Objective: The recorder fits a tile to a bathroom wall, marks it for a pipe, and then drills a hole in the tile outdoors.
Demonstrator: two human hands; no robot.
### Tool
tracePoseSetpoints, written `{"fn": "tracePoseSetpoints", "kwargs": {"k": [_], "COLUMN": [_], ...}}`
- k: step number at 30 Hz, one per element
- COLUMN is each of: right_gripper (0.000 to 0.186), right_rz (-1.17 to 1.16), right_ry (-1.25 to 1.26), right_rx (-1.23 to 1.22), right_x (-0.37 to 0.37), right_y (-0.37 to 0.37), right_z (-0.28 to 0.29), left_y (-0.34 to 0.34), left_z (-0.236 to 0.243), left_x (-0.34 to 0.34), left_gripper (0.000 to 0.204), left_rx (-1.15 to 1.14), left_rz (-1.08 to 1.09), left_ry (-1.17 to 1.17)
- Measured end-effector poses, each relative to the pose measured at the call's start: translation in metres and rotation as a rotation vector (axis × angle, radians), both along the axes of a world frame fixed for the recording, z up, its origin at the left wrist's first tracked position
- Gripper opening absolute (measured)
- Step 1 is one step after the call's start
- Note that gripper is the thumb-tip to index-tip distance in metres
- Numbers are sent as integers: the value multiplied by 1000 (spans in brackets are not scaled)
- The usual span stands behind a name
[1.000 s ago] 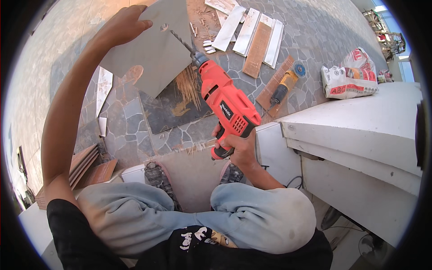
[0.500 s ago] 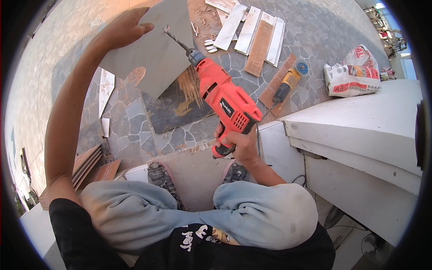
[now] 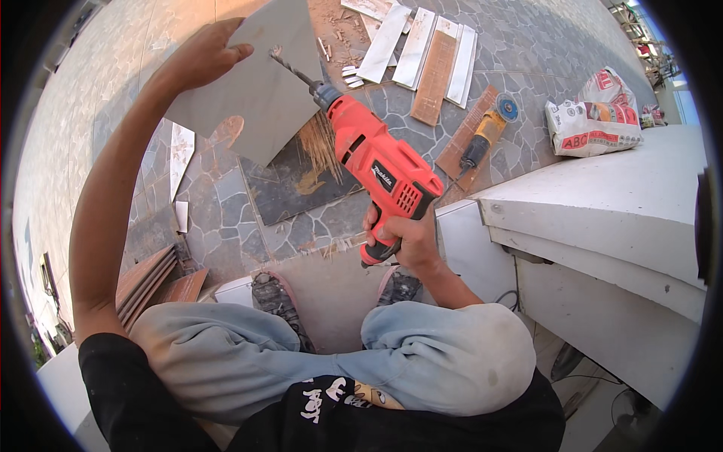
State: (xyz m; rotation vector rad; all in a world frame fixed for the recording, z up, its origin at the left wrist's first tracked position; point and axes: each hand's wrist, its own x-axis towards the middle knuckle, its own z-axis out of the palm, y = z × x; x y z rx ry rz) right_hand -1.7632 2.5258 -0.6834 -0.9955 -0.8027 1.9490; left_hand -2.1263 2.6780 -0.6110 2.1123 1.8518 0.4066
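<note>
My right hand (image 3: 413, 239) is wrapped round the handle of a red electric drill (image 3: 382, 162). Its long drill bit (image 3: 294, 69) points up and left, and the tip is at the face of a pale grey tile (image 3: 267, 109). Whether the tip has entered the tile I cannot tell. My left hand (image 3: 209, 56) grips the tile's far left edge, thumb on the face and fingers partly hidden behind. The tile is tilted, its near corner above a dark board (image 3: 301, 188) on the paving. A bundle of straw-like bristles (image 3: 320, 147) sticks out beneath the tile.
White tile strips (image 3: 413, 49) and small offcuts lie beyond the drill. An angle grinder (image 3: 486, 135) rests on a brown tile strip to the right. Further right are cement bags (image 3: 591, 124) and a white ledge (image 3: 602, 188). Stacked brown tiles (image 3: 147, 279) stand by my left knee.
The view has shifted slightly. The drill, the tile and both hands keep nearly the same places relative to one another; both grips are unchanged.
</note>
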Motion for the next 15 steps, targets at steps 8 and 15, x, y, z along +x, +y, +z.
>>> {"fn": "tracePoseSetpoints", "kwargs": {"k": [8, 15], "right_gripper": [39, 35], "right_rz": [-4, 1], "right_ry": [16, -21], "right_rx": [2, 29], "right_x": [1, 6], "right_y": [-2, -2], "right_z": [-4, -5], "left_y": [-1, -1], "left_z": [0, 5], "left_x": [3, 6], "left_gripper": [38, 39], "left_rx": [-2, -34], "left_rz": [-4, 34], "left_ry": [13, 21]}}
